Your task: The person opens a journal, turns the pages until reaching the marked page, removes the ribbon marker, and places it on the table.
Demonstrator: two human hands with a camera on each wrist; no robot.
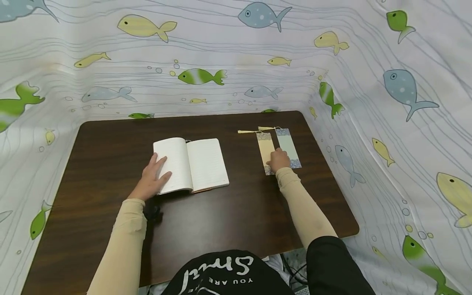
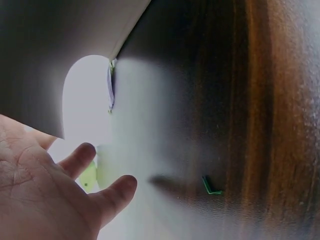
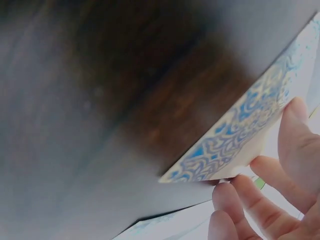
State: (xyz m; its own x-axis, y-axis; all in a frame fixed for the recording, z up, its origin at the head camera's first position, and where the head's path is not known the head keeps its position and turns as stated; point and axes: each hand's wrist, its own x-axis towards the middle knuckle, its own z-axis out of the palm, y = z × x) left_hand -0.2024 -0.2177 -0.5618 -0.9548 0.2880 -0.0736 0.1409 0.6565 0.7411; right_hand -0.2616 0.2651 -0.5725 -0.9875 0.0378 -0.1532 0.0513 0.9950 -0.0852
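Observation:
A blank notebook point(image 1: 208, 164) lies spread on the dark wooden table. My left hand point(image 1: 151, 176) rests at its left page with fingers spread; in the left wrist view the thumb and another finger of this hand point(image 2: 45, 180) stand out below the curved page point(image 2: 60, 40). On the right lie two tasselled bookmarks, one yellow point(image 1: 264, 149) and one pale green point(image 1: 287, 145). The right hand point(image 1: 279, 160) pinches the yellow bookmark near its lower end, fingers curled. Up close, blue scrollwork shows on that bookmark point(image 3: 225, 145), with thumb and fingers of the hand point(image 3: 280, 190) at its edge.
The brown table point(image 1: 221, 221) has rounded corners. A white curtain point(image 1: 221, 49) printed with fish surrounds its far and side edges. A dark object point(image 1: 153, 213) is by the left wrist. Cables point(image 1: 295, 268) hang below the table's front edge.

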